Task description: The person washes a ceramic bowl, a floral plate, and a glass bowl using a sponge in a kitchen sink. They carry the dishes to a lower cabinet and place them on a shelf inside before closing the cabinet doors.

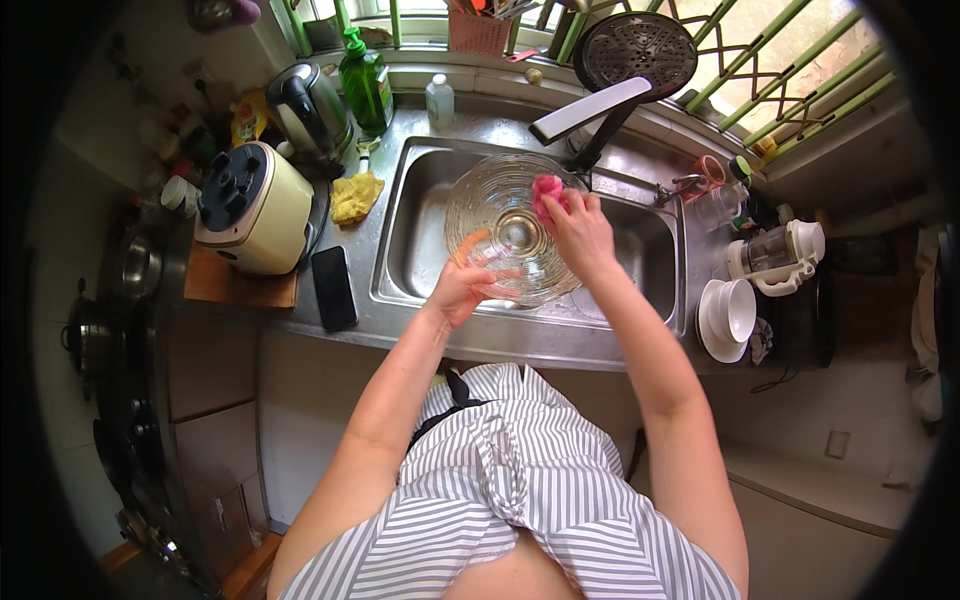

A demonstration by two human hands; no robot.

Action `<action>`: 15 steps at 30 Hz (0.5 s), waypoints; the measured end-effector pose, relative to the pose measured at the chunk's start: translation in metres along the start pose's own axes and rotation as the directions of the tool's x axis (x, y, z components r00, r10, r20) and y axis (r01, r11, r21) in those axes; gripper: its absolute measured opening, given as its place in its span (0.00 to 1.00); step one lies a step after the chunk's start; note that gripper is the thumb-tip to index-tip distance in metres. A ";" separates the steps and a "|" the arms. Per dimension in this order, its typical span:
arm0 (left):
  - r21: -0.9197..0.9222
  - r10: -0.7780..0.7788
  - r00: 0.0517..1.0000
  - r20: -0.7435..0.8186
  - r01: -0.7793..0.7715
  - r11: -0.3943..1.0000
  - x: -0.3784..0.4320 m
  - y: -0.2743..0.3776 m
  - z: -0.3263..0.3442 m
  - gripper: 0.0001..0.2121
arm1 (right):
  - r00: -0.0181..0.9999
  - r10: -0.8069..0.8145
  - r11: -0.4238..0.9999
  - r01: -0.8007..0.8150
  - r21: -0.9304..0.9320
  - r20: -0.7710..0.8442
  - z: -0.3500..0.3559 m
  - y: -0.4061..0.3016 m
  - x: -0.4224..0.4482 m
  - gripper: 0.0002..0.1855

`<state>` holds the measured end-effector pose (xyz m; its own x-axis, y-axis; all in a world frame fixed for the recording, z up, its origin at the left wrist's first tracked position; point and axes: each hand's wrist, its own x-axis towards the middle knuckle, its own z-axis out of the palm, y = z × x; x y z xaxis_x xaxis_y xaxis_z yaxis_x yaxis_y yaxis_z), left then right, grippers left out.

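Observation:
A large clear ribbed glass bowl [487,202] is held tilted over the stainless steel sink [416,225]. My left hand [461,289] grips its near left rim, with the fingers visible through the glass. In my right hand [581,229] is a bunched pink cloth [547,195], pressed against the bowl's right side. Behind the bowl, the faucet [589,112] reaches over the back of the sink. Left of the sink lies a crumpled yellow cloth [356,198].
Left of the sink are a phone [334,289], a cream appliance [262,210], an electric kettle [311,112] and a green pump bottle [366,86]. A small bottle [440,101] stands behind. White bowls [731,311] and a blender jug [772,251] are at the right.

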<state>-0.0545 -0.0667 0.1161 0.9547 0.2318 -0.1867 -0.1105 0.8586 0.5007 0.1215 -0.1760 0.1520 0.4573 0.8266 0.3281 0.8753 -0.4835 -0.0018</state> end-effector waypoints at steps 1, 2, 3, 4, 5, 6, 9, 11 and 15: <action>-0.016 0.017 1.000 -0.007 -0.017 1.000 0.003 -0.002 0.004 0.35 | 1.000 -0.006 1.000 0.006 0.004 -0.014 0.001 -0.014 0.003 0.20; -0.012 0.045 0.999 -0.017 -0.045 0.999 0.003 -0.004 0.008 0.34 | 1.000 -0.010 0.974 0.014 0.225 -0.019 0.001 -0.033 0.002 0.20; -0.001 0.062 0.998 -0.027 -0.062 0.998 0.003 0.000 0.005 0.34 | 1.000 -0.023 0.895 0.030 0.445 -0.021 0.000 -0.048 -0.003 0.21; 0.087 0.101 0.995 -0.014 -0.099 0.991 0.005 0.003 0.000 0.34 | 0.989 -0.132 0.826 0.074 0.559 0.064 -0.006 -0.051 -0.015 0.21; 0.173 0.139 0.990 0.002 -0.137 0.975 0.005 0.006 -0.006 0.34 | 0.959 -0.250 0.740 0.101 0.665 0.133 -0.011 -0.052 -0.022 0.21; 0.160 0.122 0.993 0.007 -0.121 0.980 0.001 0.008 -0.013 0.35 | 0.910 -0.380 0.642 0.128 0.756 0.169 -0.014 -0.037 -0.024 0.19; 0.178 0.151 0.985 -0.086 -0.133 0.975 -0.012 0.005 0.005 0.35 | 0.931 -0.198 0.956 0.114 0.272 0.306 -0.031 0.007 -0.021 0.18; 0.191 0.163 0.983 -0.079 -0.146 0.971 -0.011 -0.001 0.012 0.35 | 0.999 0.041 0.988 -0.038 0.148 -0.019 -0.014 0.013 -0.002 0.19; 0.110 0.123 0.990 -0.073 -0.115 0.987 -0.004 -0.013 0.021 0.32 | 0.992 0.018 0.628 0.085 0.774 -0.124 -0.005 -0.038 0.021 0.26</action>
<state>-0.0512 -0.0880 0.1279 0.9111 0.3684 -0.1849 -0.1881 0.7708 0.6087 0.0965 -0.1419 0.1640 0.4501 0.7755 0.4427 0.7100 -0.0101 -0.7042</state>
